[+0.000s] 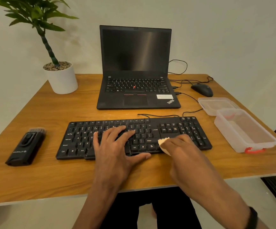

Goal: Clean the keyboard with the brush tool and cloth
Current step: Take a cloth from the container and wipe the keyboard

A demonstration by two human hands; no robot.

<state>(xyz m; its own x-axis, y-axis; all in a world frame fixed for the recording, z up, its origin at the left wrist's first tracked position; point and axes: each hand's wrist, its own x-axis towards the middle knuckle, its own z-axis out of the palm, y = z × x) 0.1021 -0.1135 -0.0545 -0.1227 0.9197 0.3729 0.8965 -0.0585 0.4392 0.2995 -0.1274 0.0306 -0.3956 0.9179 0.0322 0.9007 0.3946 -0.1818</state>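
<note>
A black wired keyboard [77, 138] lies across the middle of the wooden desk [51, 111]. My left hand [115, 146] rests flat on its middle keys with the fingers spread. My right hand [182, 149] holds a small pale cloth [163, 142] and presses it onto the keys near the right Shift and arrow area. Most of the cloth is hidden under that hand. The black brush tool [26, 147] lies on the desk to the left of the keyboard, bristles pointing away from me, with neither hand on it.
An open black laptop [136, 70] stands behind the keyboard. A potted plant [62, 76] is at the back left, a black mouse [201, 89] at the back right. A clear plastic box [244, 129] and its lid [216, 104] sit to the right. Cables run behind the keyboard.
</note>
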